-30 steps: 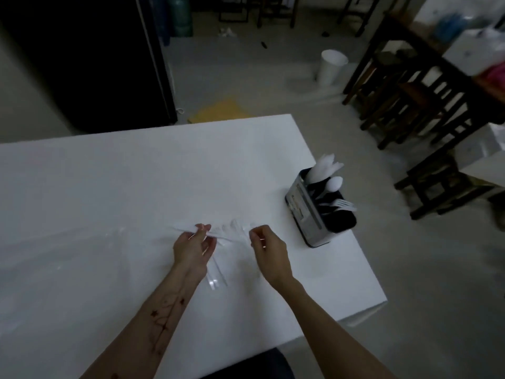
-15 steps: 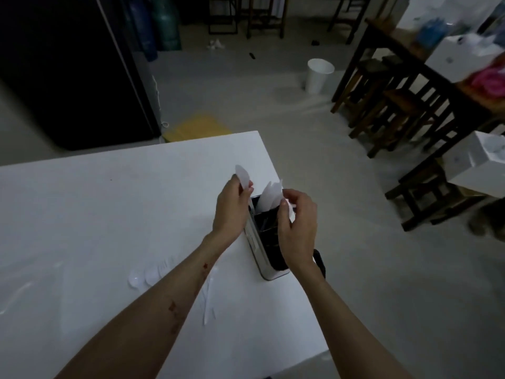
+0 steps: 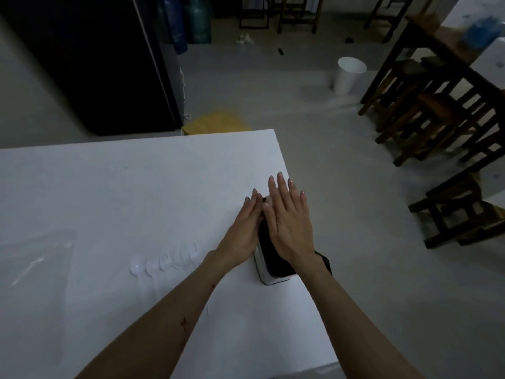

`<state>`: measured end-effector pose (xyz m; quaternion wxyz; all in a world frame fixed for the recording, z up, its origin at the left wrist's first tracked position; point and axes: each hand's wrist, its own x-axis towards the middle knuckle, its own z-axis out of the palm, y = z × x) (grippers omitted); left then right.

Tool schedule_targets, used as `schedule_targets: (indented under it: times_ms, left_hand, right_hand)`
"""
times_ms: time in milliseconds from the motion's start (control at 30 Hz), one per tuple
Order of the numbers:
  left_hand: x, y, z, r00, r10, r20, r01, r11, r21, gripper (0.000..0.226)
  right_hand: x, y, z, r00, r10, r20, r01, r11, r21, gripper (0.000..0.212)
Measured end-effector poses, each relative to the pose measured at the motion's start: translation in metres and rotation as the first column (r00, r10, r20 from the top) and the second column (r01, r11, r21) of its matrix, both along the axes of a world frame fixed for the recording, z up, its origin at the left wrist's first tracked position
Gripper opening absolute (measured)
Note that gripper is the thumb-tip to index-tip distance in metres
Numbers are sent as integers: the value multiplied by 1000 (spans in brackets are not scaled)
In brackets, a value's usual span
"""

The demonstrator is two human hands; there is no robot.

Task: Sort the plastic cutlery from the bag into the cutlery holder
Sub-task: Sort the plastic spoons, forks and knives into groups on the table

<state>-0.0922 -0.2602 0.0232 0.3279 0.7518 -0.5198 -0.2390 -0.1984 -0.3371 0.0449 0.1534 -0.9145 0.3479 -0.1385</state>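
Observation:
The cutlery holder (image 3: 269,272), white outside and black inside, stands near the right edge of the white table (image 3: 109,187). My right hand (image 3: 289,222) lies flat over its top with straight fingers, hiding the cutlery inside. My left hand (image 3: 244,228) rests flat against the holder's left side, fingers straight. Several white plastic spoons and forks (image 3: 164,262) lie in a row on the table to the left of my left forearm. A clear plastic bag (image 3: 35,258) lies flat at the table's left, with a piece of cutlery faintly showing in it.
The table's right edge runs just beside the holder, with grey floor beyond. A white bin (image 3: 349,75) stands on the floor far back. Dark wooden stools and a table (image 3: 437,119) crowd the right side. A yellow mat (image 3: 216,124) lies beyond the far table edge.
My hands carried white cutlery from the table to the holder and put it in. Both hands now lie flat on the holder with nothing pinched in them.

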Motion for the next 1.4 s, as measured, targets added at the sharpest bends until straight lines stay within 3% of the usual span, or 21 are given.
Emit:
schedule_targets:
  times_ms: [67,133,200,267,367,433,500,633,867,1000,1133,1233,1300,1400]
  left_hand:
    - [-1,11,-1,999,-16,-49,15,1000,-20,54]
    - [-2,28,-5,986,60,-153,-63,998,-17,54]
    - [-2,52,-14,959,211,-188,-213,977,13,51]
    - [-2,83,-27,922,346,-175,-347,938,28,46]
    - [4,140,-45,842,506,-188,-510,860,31,37]
    - [11,177,-54,791,601,-111,-602,798,30,32]
    - [20,209,-59,729,683,-41,-682,730,36,29]
    - [39,252,-63,580,814,-43,-806,581,116,26]
    - [66,289,-66,571,811,-130,-790,585,184,23]
    - [80,297,-67,575,790,-213,-763,611,209,22]
    - [91,299,-66,594,750,-289,-718,657,230,21]
    - [97,294,-66,580,730,-361,-690,676,258,22]
    - [103,286,-64,514,715,-474,-656,684,320,26]
    - [111,272,-59,273,677,-684,-640,658,396,28]
  right_hand:
    - [2,2,1,1000,-29,6,30,997,-68,59]
    - [8,12,6,993,-42,114,54,993,-109,57]
    - [18,27,10,952,51,300,1,985,-171,46]
    - [30,46,6,905,170,390,-108,978,-176,42]
    - [44,86,-17,907,275,319,-288,958,-5,35]
    - [50,115,-39,929,308,203,-342,927,157,26]
    - [57,142,-59,935,350,60,-353,894,275,18]
    - [77,191,-79,926,362,-104,-295,869,396,17]
    - [119,242,-91,944,195,-268,-97,936,337,36]
    - [128,253,-92,941,126,-313,-8,936,353,33]
    - [123,256,-92,964,-93,-250,212,837,505,22]
    - [117,257,-94,974,-212,-81,212,725,656,19]
    - [114,257,-92,987,-163,-2,110,658,745,17]
    - [116,258,-90,997,-77,5,45,633,773,17]
